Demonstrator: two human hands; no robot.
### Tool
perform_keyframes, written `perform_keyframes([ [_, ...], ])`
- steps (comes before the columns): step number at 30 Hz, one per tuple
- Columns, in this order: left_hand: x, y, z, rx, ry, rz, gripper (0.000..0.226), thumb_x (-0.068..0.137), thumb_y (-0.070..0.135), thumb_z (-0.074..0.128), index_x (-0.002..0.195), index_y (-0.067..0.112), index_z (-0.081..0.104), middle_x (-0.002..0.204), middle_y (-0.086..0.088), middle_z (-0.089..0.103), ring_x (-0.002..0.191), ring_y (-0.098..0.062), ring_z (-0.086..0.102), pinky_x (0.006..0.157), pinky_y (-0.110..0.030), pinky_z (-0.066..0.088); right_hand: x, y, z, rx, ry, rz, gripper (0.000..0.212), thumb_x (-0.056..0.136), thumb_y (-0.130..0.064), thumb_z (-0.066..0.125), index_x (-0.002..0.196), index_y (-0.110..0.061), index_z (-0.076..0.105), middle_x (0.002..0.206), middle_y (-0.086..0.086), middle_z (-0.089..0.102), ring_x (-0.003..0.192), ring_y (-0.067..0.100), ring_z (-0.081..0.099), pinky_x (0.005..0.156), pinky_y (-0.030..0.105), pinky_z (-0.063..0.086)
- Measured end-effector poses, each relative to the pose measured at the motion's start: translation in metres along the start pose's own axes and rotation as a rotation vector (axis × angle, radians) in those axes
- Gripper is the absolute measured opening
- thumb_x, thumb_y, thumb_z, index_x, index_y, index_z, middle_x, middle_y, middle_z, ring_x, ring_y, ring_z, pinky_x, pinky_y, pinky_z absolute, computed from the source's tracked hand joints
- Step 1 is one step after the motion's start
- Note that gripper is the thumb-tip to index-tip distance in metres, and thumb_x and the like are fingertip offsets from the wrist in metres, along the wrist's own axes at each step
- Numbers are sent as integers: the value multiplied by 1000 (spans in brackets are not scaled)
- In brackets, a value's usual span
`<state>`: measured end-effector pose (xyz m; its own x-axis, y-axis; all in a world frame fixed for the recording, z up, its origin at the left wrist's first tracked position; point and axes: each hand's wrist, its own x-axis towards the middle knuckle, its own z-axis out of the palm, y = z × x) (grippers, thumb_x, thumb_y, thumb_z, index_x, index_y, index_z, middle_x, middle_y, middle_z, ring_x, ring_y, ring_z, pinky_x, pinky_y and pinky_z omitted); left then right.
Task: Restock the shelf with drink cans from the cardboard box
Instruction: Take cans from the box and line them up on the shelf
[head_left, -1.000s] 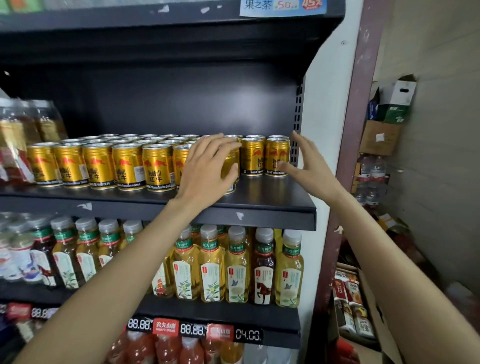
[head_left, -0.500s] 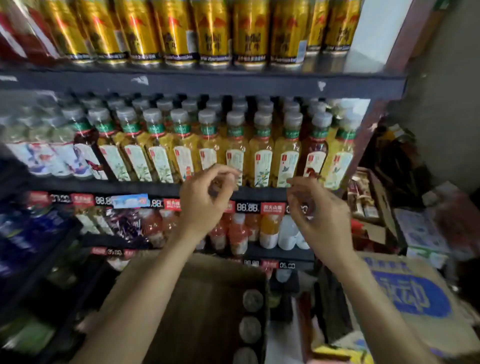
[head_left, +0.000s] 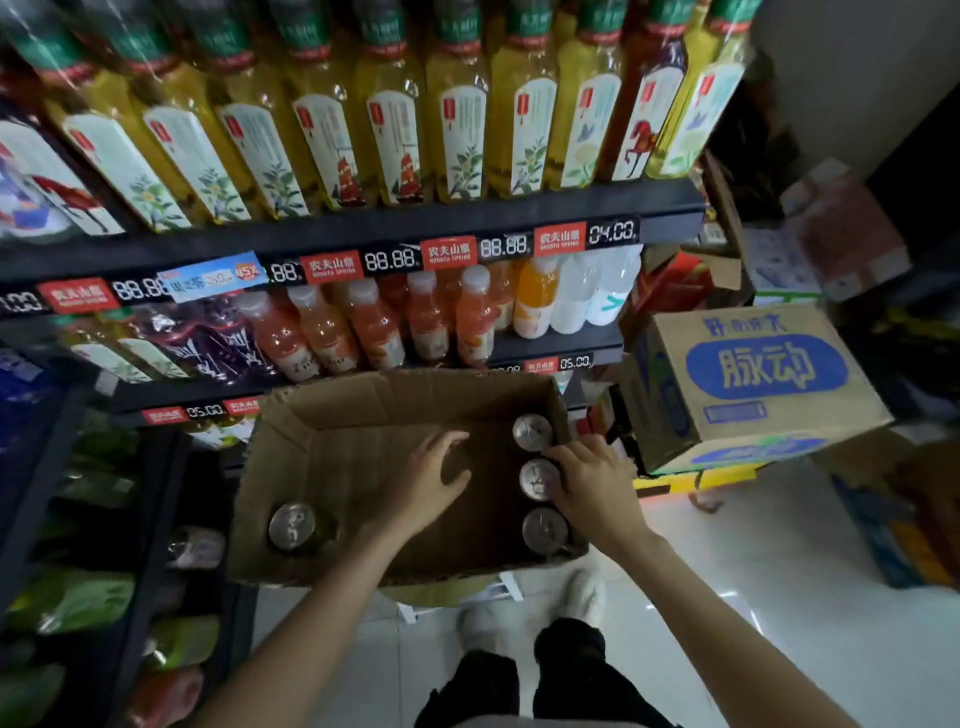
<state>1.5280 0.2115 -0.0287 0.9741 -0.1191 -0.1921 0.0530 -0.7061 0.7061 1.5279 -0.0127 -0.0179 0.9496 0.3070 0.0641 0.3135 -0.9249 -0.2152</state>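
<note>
Dropped from mid-air in front of the bottle shelf down into the cardboard box (head_left: 291, 467) since the earlier frame, both hands, with the view tipped further toward the floor. Fetching step in hand: picking more cans out of the box.

Lower left of the box: a lone can (head_left: 292, 526), upright, silver top showing, well apart from the rest. Centre of the frame: left hand (head_left: 426, 483) over the bare box floor, fingers spread and holding nothing. Right side of the box: three cans (head_left: 532, 432) in a column against the wall, upright, tops dull silver. Right hand (head_left: 597, 488) on the middle can (head_left: 537, 479), fingers curled round its rim.

Next, probably: firm grip, straight lift clear of the neighbours, left hand to another can.
</note>
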Motion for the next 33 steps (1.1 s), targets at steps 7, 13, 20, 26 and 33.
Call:
perform_keyframes([
  [7, 40, -12, 30, 49, -106, 28, 55, 87, 10, 62, 138, 19, 40, 143, -1, 37, 131, -17, 37, 100, -19, 28, 15, -24, 44, -352, -137, -47, 21, 57, -25, 79, 71, -13, 69, 71, 5, 66, 79, 28, 62, 76, 37, 42],
  [13, 92, -5, 51, 175, -256, 136, 76, 80, 6, 68, 145, 17, 29, 151, -2, 27, 137, -23, 26, 112, -31, 23, 23, -27, 66, -490, -247, 1, 46, 69, -47, 71, 99, -13, 72, 91, 3, 69, 100, 25, 58, 88, 39, 25],
  [20, 117, 10, 72, 299, -362, 210, 67, 85, 5, 61, 144, 8, 29, 150, -9, 30, 136, -26, 31, 110, -31, 25, 29, -22, 66, -514, -279, 39, 41, 62, -49, 76, 91, -19, 75, 79, -2, 67, 84, 20, 57, 81, 35, 26],
  [26, 93, -24, 45, 133, -198, 156, 68, 74, 18, 77, 134, 12, 45, 133, -6, 46, 121, -22, 47, 98, -29, 39, 27, -18, 59, -445, -208, 0, 39, 46, -45, 83, 65, -19, 62, 56, -1, 62, 56, 18, 58, 71, 32, 27],
  [33, 37, -65, 9, 59, 12, -10, 69, 65, 22, 84, 126, 16, 52, 123, -4, 51, 114, -21, 49, 88, -23, 34, 31, -34, 54, -101, -330, 77, 45, 83, -31, 64, 121, -12, 49, 116, 12, 54, 105, 31, 55, 86, 42, 44],
])
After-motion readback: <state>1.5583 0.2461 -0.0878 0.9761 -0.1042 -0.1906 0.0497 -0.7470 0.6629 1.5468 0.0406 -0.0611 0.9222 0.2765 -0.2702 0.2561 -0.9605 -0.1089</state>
